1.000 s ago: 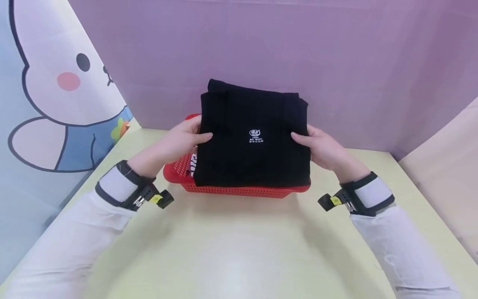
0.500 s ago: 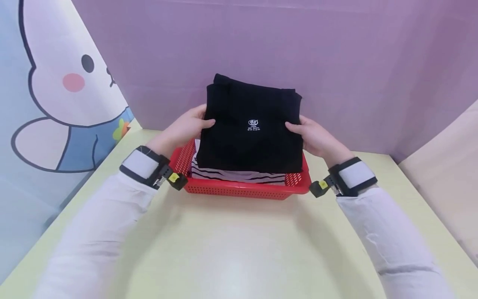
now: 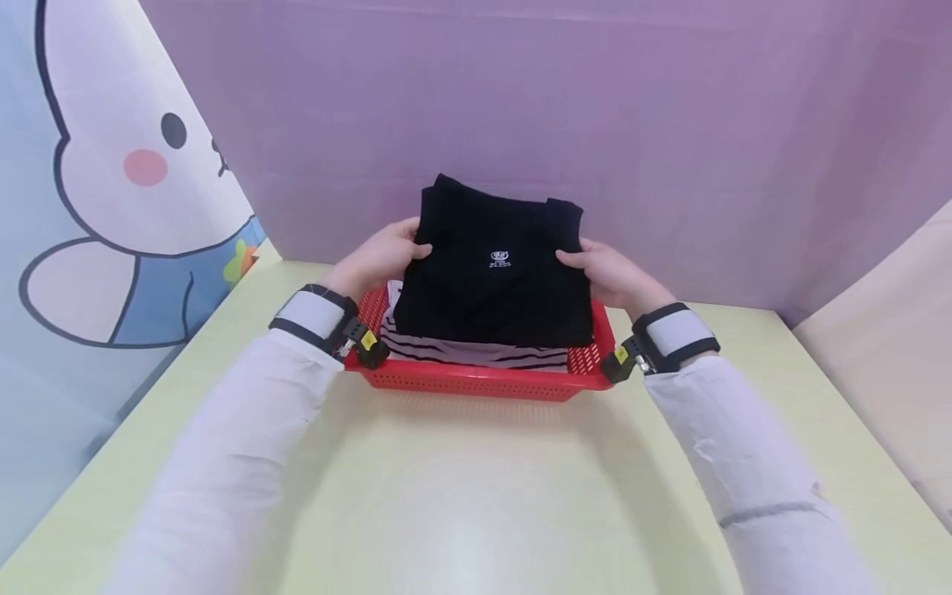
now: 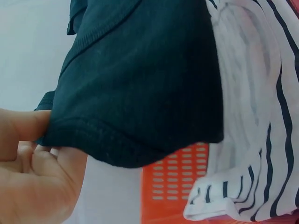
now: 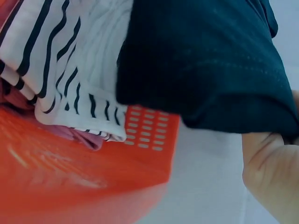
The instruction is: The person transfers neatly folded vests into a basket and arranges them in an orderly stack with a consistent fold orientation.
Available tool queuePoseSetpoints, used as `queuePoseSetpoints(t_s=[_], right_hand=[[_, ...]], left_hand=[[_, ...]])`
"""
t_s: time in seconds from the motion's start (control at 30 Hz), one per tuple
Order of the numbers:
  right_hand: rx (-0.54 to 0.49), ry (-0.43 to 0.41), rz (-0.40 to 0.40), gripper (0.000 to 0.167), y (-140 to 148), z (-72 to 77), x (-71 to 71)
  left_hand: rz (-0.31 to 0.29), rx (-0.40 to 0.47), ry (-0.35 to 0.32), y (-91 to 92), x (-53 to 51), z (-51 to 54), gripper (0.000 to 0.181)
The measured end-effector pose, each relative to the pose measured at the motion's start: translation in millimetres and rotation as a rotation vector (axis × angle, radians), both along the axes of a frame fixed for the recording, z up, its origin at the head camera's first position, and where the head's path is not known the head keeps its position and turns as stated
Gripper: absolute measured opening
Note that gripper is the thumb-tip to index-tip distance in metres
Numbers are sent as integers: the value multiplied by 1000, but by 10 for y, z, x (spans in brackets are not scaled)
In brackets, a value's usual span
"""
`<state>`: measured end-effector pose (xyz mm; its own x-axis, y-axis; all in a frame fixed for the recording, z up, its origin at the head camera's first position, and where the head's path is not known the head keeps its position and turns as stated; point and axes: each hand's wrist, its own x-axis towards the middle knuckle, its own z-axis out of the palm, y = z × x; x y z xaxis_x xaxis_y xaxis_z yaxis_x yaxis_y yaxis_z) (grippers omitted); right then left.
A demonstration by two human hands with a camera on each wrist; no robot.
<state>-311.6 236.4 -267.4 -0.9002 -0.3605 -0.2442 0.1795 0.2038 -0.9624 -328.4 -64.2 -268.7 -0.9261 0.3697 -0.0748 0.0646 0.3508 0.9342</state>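
Observation:
A folded black shirt (image 3: 491, 297) with a small white print near its neckline is held by its two sides over a red plastic basket (image 3: 476, 382). On its left edge the left hand (image 3: 387, 252) pinches the cloth, thumb on top; the left wrist view shows the thumb and fingers gripping a corner of the black fabric (image 4: 140, 84). The right hand (image 3: 613, 273) pinches the opposite edge the same way. Under the shirt, inside the basket, lies a folded white garment with black stripes (image 5: 88, 98). The shirt's lower edge overlaps this striped garment, and its far part tilts upward.
A pinkish garment (image 5: 77, 135) shows beneath the striped one in the right wrist view. The basket stands on a pale yellow table (image 3: 461, 496). Behind it hangs a purple cloth (image 3: 521, 107), and a cartoon-printed cloth (image 3: 111, 207) lines the left side.
Both hands have reached farther forward with the black shirt, which came back off the basket's front rim, uncovering the striped garment, and then dropped lower toward the basket.

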Motion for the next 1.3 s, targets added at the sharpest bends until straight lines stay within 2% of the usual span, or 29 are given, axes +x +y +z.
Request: queuePoseSetpoints(t_s=[0.23,0.43,0.63,0.8,1.07,1.2,1.3], right_hand=[[13,-118,2,65,-40,-131,-133],[17,-126,-6,64,-39,-195,-184],[2,-144,-15,66,-77,-241,-184],[9,-147,-6,65,-69,-320,-179],[9,-186,-27,66,-37,-491,-150],[23,-205,-62,71,-7,-519,-138],[40,-190,-36,66,16,-524,-136]], left_hand=[[-9,-20,-74,15,-98,-115,50],[4,-50,-121,17,-169,-156,52],[3,-37,-164,17,-212,-200,52],[-14,-51,-180,20,-222,-245,53],[-26,-34,-212,10,-178,-407,48],[-40,-6,-217,17,-172,-425,48],[-41,-22,-241,6,-167,-425,49]])
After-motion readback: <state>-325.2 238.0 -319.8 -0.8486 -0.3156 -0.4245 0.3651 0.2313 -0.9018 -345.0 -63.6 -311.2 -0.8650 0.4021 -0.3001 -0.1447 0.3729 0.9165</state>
